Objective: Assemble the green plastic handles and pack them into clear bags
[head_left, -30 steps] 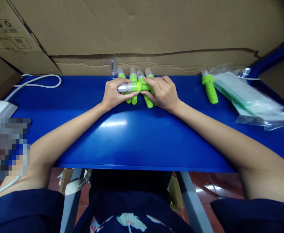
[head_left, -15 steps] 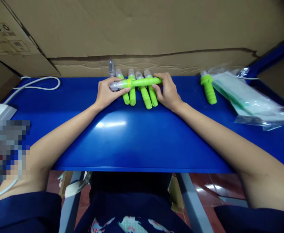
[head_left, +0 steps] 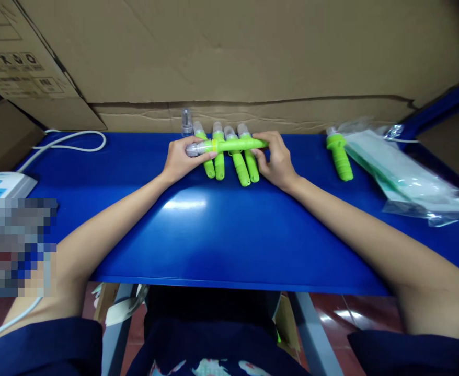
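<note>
A slim green flashlight-like stick [head_left: 235, 144] with a clear ribbed cap and a yellow ring lies level between my two hands. My left hand [head_left: 180, 159] grips its clear-cap end, thumb in front. At the green tail end, my right hand [head_left: 275, 159] pinches it between thumb and fingers. Just behind and below it, several like green sticks [head_left: 242, 169] rest side by side on the blue table [head_left: 214, 235], clear caps toward the back. Beside them at the back left stands a separate clear cap [head_left: 186, 122].
A thicker green handle [head_left: 341, 158] with a clear tip lies to the right, next to clear plastic packaging [head_left: 405, 169] with white sheets. On the left are a white power strip [head_left: 10, 185], a white cable [head_left: 68, 149] and a pixelated patch. Cardboard [head_left: 229, 57] lines the back.
The whole view has shifted slightly, so everything sits a little lower and mostly further right in the picture. Both hands keep hold of the same green stick.
</note>
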{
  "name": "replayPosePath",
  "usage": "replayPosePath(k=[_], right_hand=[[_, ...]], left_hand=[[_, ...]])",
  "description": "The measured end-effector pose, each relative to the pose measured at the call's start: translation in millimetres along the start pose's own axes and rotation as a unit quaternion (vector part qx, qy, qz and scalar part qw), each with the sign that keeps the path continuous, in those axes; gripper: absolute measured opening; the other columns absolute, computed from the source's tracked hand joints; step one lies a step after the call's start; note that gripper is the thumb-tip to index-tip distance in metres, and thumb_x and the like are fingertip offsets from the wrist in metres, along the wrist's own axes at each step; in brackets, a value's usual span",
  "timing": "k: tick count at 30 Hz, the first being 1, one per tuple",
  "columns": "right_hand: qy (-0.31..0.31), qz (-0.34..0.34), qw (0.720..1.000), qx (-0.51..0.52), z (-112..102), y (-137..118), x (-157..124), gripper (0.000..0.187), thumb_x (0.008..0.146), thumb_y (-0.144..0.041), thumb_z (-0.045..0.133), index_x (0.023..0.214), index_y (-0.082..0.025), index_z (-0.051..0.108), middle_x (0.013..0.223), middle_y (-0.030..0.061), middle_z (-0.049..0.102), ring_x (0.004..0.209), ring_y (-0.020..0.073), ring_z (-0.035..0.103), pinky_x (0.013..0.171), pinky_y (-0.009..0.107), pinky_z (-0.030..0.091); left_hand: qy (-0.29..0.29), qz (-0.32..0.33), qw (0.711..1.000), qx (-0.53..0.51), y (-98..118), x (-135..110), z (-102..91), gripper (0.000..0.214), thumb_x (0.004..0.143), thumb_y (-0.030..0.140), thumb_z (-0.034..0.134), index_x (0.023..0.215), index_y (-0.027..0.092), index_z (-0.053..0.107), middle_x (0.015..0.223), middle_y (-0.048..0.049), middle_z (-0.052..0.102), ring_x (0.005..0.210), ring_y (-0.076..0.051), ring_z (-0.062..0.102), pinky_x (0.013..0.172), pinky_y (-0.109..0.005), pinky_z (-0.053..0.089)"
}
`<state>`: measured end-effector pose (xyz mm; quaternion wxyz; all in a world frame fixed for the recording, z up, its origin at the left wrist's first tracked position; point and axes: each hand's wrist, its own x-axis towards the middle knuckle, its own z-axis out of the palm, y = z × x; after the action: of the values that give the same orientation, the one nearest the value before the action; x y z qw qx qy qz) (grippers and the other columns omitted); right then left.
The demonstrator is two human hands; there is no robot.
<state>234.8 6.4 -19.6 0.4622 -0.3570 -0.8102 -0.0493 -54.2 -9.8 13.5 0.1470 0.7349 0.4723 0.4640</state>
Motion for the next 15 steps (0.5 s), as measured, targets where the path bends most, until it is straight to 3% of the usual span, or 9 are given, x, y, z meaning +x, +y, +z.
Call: replayPosePath(k=[8, 15], right_hand=[[-0.007, -0.015, 1.000, -0.002, -2.0, -3.2, 1.1, 0.041, 0.105, -0.052, 0.042, 0.126, -0.023, 0.060, 0.114, 0.0128, 0.071, 0.110, 0.0291, 0.069, 0.098, 0.050, 0.058], [-0.014, 0.039, 0.999, -0.006, -0.9, 4.6, -4.8, 0.057, 0.100, -0.069, 0.042, 0.130, -0.023, 0.060, 0.114, 0.0123, 0.069, 0.100, 0.0285, 0.069, 0.090, 0.048, 0.060]], left_hand=[[-0.006, -0.001, 1.000, 0.007, -0.2, 0.9, 0.6, 0.049, 0.070, 0.061, 0.085, 0.092, 0.018, 0.078, 0.089, -0.0037, 0.080, 0.078, -0.019, 0.069, 0.074, -0.028, 0.053], [-0.002, 0.030, 0.999, 0.015, -6.7, 2.2, 1.3, 0.050, 0.070, 0.059, 0.086, 0.097, 0.018, 0.076, 0.093, -0.0056, 0.080, 0.084, -0.021, 0.070, 0.080, -0.031, 0.056]])
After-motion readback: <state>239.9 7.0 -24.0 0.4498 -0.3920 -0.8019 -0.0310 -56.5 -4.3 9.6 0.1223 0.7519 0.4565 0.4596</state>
